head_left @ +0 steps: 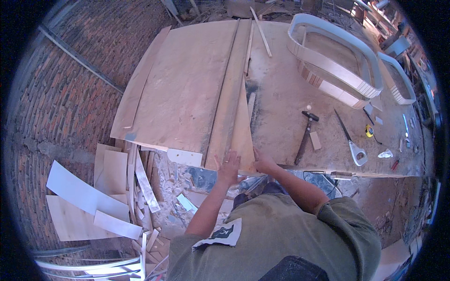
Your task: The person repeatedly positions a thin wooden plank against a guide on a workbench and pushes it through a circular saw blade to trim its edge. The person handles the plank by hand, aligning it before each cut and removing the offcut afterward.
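Observation:
My left hand lies flat with its fingers spread on a tapering piece of thin wood at the near edge of the workbench. Beside that piece's right edge is my right hand, its fingers closed; what they hold, if anything, is too small to make out. A long wooden strip with a dark groove runs away from my left hand along a large plywood sheet. A narrow stick rests to the right of the tapering piece.
To the right lie a hammer, a handsaw and a yellow tape measure. Rounded wooden frames stand at the back right. Offcuts and white curved panels are piled at the left, near a brick wall.

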`<move>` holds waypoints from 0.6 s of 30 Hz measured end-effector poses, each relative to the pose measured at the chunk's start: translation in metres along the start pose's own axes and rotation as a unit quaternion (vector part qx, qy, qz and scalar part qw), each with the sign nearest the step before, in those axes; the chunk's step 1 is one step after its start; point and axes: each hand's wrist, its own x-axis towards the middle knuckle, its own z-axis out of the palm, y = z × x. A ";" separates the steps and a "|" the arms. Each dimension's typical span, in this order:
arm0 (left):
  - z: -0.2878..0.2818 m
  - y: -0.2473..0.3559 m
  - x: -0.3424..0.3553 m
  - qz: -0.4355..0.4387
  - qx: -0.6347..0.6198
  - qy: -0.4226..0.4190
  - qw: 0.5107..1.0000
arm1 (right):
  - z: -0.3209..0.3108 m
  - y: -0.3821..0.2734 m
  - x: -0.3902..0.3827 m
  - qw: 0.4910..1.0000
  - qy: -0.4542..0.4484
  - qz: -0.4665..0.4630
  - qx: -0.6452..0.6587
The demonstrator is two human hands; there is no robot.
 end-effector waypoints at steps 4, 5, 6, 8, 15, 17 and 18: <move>0.018 -0.015 0.004 0.005 0.017 0.026 1.000 | -0.031 -0.053 -0.021 0.992 -0.059 0.046 -0.097; 0.017 -0.015 0.004 0.008 0.014 0.020 1.000 | -0.034 -0.053 -0.029 0.988 -0.048 -0.001 -0.145; 0.017 -0.013 0.005 0.010 0.012 0.015 1.000 | -0.033 -0.051 -0.038 0.979 -0.035 -0.048 -0.193; 0.016 -0.009 0.006 0.008 0.004 0.032 0.999 | -0.025 -0.038 -0.042 0.965 -0.015 -0.109 -0.240; 0.006 -0.006 0.017 0.012 -0.003 0.045 0.999 | -0.009 -0.004 -0.009 0.951 0.033 -0.176 -0.252; 0.004 -0.005 0.018 0.007 0.006 0.033 0.999 | -0.012 0.002 -0.006 0.948 0.042 -0.200 -0.245; 0.003 -0.004 0.019 0.005 0.010 0.028 1.000 | -0.013 0.006 -0.005 0.946 0.051 -0.212 -0.240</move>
